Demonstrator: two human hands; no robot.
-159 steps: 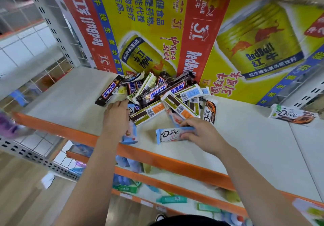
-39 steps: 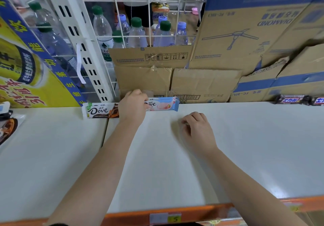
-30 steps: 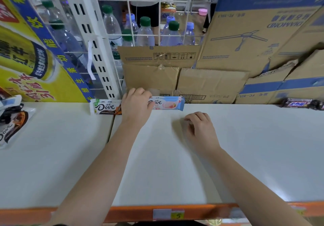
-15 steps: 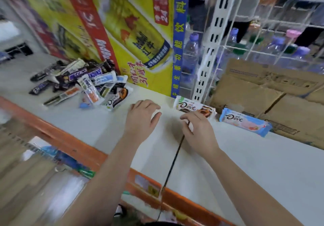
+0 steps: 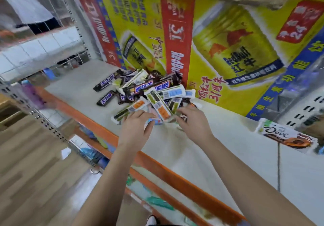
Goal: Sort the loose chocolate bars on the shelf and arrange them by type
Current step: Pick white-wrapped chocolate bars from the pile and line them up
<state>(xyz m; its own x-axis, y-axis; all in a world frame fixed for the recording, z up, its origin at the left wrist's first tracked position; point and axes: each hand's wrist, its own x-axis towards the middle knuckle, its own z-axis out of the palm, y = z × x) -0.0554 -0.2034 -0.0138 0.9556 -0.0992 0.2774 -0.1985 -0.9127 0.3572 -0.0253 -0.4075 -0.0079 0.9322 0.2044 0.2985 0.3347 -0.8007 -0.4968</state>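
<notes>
— Left hand (image 5: 138, 129) laid flat on the near edge of the pile (image 5: 154, 89) mid-shelf, fingers straight, nothing gripped. Right hand (image 5: 192, 124): fingertips buried among wrappers, hold cannot be told.
— Noted. One bar should be pinched by its end, neighbours pinned; Dove types belong beside the Dove bar (image 5: 285, 136) at right.

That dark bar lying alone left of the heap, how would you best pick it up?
Pinch the lone dark bar across its narrow width at mid-length, coming down from above with the left hand, which is nearer. It lies flat on the shelf with bare surface along both long sides, so fingers can likely slip in without disturbing the pile.
</notes>
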